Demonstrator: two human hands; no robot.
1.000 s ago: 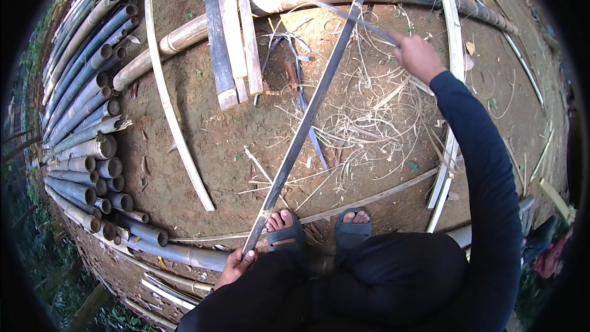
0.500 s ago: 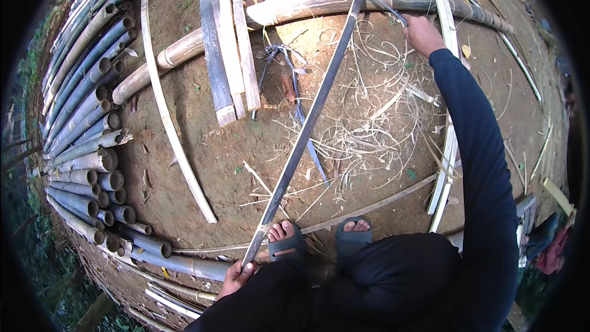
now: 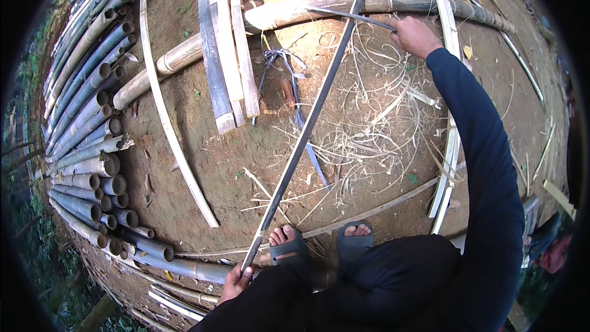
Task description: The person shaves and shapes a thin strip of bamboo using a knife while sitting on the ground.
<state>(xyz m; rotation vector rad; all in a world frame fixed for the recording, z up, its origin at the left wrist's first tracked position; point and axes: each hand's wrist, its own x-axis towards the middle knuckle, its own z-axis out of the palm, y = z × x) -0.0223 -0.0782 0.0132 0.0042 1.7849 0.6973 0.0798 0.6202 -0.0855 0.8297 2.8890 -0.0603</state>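
Observation:
A long, narrow bamboo strip [image 3: 303,141] slants up and away from me, dark on its face and pale along one edge. Its near end is gripped in my left hand [image 3: 235,281], low beside my left leg. The far end reaches over a thick bamboo pole [image 3: 270,15] lying across the ground. My right hand [image 3: 416,37] is closed around the handle of a knife [image 3: 376,23]. The thin blade points left and crosses the strip near its far end. My right fingers hide most of the handle.
Curly bamboo shavings [image 3: 375,138] lie right of the strip. Split bamboo slats [image 3: 216,80] lean on the pole, and another pale slat [image 3: 175,141] lies further left. Bamboo poles [image 3: 92,117] are stacked along the left. Pale strips [image 3: 452,141] lie beneath my right arm. My sandalled feet [image 3: 289,249] stand close by.
My right hand has moved slightly left and nearer, and the knife blade now reaches further across the strip at a flatter slant. My left hand keeps hold of the strip's near end.

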